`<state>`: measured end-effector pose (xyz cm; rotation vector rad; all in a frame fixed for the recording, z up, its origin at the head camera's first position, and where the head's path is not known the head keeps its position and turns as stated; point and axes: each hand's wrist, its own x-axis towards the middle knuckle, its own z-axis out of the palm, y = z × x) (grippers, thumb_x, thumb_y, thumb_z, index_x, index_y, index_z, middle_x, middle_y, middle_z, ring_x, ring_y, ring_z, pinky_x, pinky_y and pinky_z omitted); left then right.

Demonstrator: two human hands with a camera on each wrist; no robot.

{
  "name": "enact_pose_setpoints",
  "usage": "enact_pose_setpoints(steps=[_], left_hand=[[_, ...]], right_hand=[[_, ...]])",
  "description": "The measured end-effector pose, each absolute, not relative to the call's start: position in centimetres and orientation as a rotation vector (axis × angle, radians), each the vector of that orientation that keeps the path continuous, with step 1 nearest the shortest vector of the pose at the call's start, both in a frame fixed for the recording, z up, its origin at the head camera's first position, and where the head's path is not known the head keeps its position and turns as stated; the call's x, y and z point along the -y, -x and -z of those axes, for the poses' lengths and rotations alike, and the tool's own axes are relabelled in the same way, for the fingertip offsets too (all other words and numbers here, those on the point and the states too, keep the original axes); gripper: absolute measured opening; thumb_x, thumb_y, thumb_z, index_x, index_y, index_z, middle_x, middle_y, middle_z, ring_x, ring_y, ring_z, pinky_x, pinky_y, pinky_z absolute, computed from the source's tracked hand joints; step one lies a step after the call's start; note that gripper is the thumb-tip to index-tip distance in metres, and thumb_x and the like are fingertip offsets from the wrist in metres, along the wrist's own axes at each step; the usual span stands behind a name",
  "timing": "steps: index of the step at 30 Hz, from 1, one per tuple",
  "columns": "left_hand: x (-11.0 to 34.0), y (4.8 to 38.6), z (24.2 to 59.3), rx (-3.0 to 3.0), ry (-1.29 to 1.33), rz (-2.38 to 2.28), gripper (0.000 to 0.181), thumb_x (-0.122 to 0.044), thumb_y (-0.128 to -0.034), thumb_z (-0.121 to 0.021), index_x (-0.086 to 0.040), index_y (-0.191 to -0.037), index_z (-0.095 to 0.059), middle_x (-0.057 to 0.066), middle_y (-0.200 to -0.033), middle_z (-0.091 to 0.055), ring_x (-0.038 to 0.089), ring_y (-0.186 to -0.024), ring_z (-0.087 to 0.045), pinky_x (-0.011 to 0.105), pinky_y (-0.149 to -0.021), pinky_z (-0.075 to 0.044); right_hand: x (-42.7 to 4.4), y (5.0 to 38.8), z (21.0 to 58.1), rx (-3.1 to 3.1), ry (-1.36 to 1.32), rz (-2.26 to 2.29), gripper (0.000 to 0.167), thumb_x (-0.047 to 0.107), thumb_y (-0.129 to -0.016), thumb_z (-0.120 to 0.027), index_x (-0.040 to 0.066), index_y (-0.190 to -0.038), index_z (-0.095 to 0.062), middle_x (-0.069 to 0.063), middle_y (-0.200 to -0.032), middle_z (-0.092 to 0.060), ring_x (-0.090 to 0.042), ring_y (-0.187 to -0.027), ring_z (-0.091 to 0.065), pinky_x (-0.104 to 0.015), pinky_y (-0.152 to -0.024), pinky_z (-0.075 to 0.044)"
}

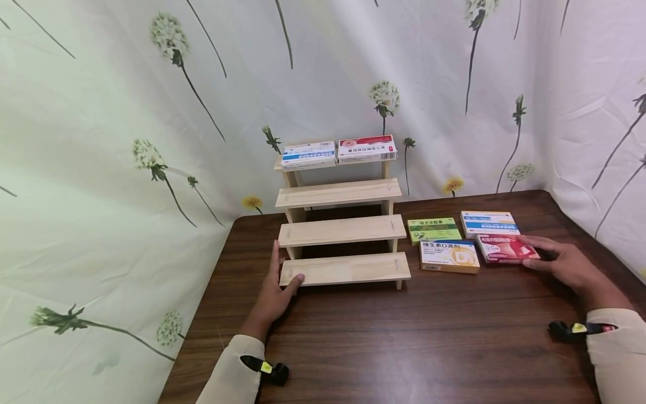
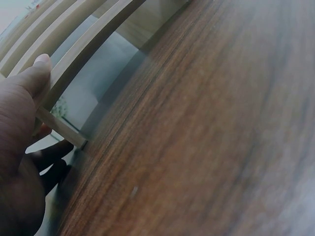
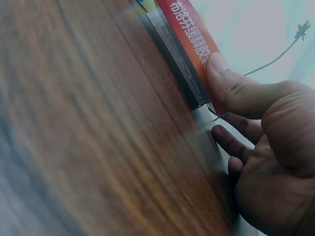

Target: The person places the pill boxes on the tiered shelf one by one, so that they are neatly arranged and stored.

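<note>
Box [image 1: 506, 249] at the right hand [image 1: 570, 266] is red, white lettering; carton [image 1: 446, 258] left of that hand's white and orange. Rack [image 1: 348, 269] by the left hand [image 1: 275, 294] is pale woodgrain, bench [image 1: 383, 342] below both kinda streaky dark brown.

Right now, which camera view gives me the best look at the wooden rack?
The head view: it frames the wooden rack from top to bottom, all four steps, with the left hand at one end. The left wrist view shows only part, cut off by the picture's edge; the right wrist view shows none.
</note>
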<state>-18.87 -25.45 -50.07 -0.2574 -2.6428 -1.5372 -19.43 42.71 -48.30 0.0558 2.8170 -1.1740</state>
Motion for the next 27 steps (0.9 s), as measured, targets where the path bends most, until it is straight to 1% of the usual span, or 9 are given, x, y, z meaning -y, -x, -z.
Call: enact_pose_setpoints(steps=[2, 6, 11, 13, 17, 18, 24, 25, 27], left_hand=[[25.42, 18.87, 50.07, 2.638, 0.264, 1.536, 0.108, -0.032, -0.1068, -0.074, -0.047, -0.174, 0.01, 0.017, -0.169, -0.046, 0.034, -0.135, -0.063, 0.052, -0.109, -0.05], [25.44, 18.9, 50.16, 2.634, 0.274, 1.518, 0.109, -0.032, -0.1069, -0.074, -0.046, -0.174, 0.011, 0.018, -0.168, -0.048, 0.033, -0.133, -0.063, 0.047, -0.108, -0.052], [25.46, 18.92, 50.19, 2.627, 0.266, 1.542, 0.11, -0.03, -0.1068, -0.074, -0.049, -0.173, 0.012, 0.018, -0.168, -0.046, 0.034, -0.14, -0.06, 0.054, -0.115, -0.047], [25.48, 18.92, 50.19, 2.621, 0.265, 1.559, 0.111, -0.029, -0.1065, -0.074, -0.051, -0.172, 0.012, 0.017, -0.169, -0.046, 0.035, -0.142, -0.059, 0.058, -0.118, -0.045], [25.49, 18.92, 50.13, 2.61, 0.281, 1.567, 0.111, -0.028, -0.1064, -0.074, -0.048, -0.173, 0.013, 0.018, -0.169, -0.046, 0.036, -0.144, -0.058, 0.06, -0.119, -0.044], [25.5, 18.93, 50.16, 2.61, 0.281, 1.564, 0.111, -0.029, -0.1064, -0.075, -0.048, -0.173, 0.013, 0.018, -0.169, -0.046, 0.037, -0.145, -0.058, 0.06, -0.12, -0.043], [25.55, 18.95, 50.18, 2.62, 0.272, 1.568, 0.111, -0.03, -0.1061, -0.075, -0.053, -0.171, 0.012, 0.018, -0.17, -0.044, 0.041, -0.149, -0.055, 0.063, -0.124, -0.039], [25.54, 18.93, 50.16, 2.622, 0.27, 1.569, 0.11, -0.03, -0.1061, -0.075, -0.053, -0.171, 0.011, 0.018, -0.17, -0.044, 0.041, -0.149, -0.055, 0.063, -0.124, -0.039], [25.56, 18.89, 50.15, 2.629, 0.265, 1.57, 0.11, -0.031, -0.1063, -0.075, -0.053, -0.171, 0.012, 0.018, -0.171, -0.043, 0.042, -0.15, -0.054, 0.064, -0.124, -0.039]], right_hand=[[-42.85, 19.46, 48.37, -2.818, -0.048, 1.179, 0.081, 0.04, -0.101, -0.08, 0.004, -0.164, -0.043, -0.043, -0.167, -0.03, -0.07, -0.155, -0.022, -0.082, -0.122, -0.018], [-43.06, 19.48, 48.5, -2.81, -0.044, 1.204, 0.079, 0.039, -0.102, -0.079, 0.009, -0.165, -0.044, -0.042, -0.167, -0.031, -0.068, -0.155, -0.023, -0.081, -0.123, -0.018], [-42.92, 19.23, 48.47, -2.824, -0.025, 1.236, 0.075, 0.037, -0.102, -0.08, 0.015, -0.165, -0.047, -0.039, -0.166, -0.034, -0.064, -0.153, -0.027, -0.073, -0.128, -0.017], [-42.82, 19.11, 48.43, -2.835, -0.014, 1.239, 0.073, 0.037, -0.102, -0.08, 0.016, -0.165, -0.048, -0.039, -0.165, -0.035, -0.062, -0.152, -0.028, -0.067, -0.131, -0.016], [-42.73, 18.95, 48.29, -2.835, 0.002, 1.255, 0.072, 0.036, -0.103, -0.078, 0.016, -0.166, -0.047, -0.04, -0.166, -0.034, -0.06, -0.152, -0.028, -0.062, -0.133, -0.013], [-42.74, 18.93, 48.24, -2.831, 0.003, 1.259, 0.073, 0.035, -0.103, -0.078, 0.016, -0.166, -0.047, -0.04, -0.166, -0.034, -0.06, -0.152, -0.028, -0.063, -0.133, -0.013], [-42.91, 18.89, 48.04, -2.799, 0.004, 1.271, 0.074, 0.035, -0.105, -0.075, 0.014, -0.168, -0.041, -0.041, -0.168, -0.03, -0.064, -0.151, -0.024, -0.074, -0.128, -0.014], [-42.92, 18.87, 48.06, -2.805, 0.006, 1.264, 0.074, 0.035, -0.105, -0.075, 0.015, -0.168, -0.041, -0.041, -0.168, -0.03, -0.063, -0.15, -0.025, -0.069, -0.13, -0.015], [-42.91, 18.82, 48.14, -2.817, 0.011, 1.259, 0.073, 0.035, -0.106, -0.075, 0.016, -0.168, -0.042, -0.042, -0.168, -0.031, -0.063, -0.15, -0.026, -0.063, -0.132, -0.015]])
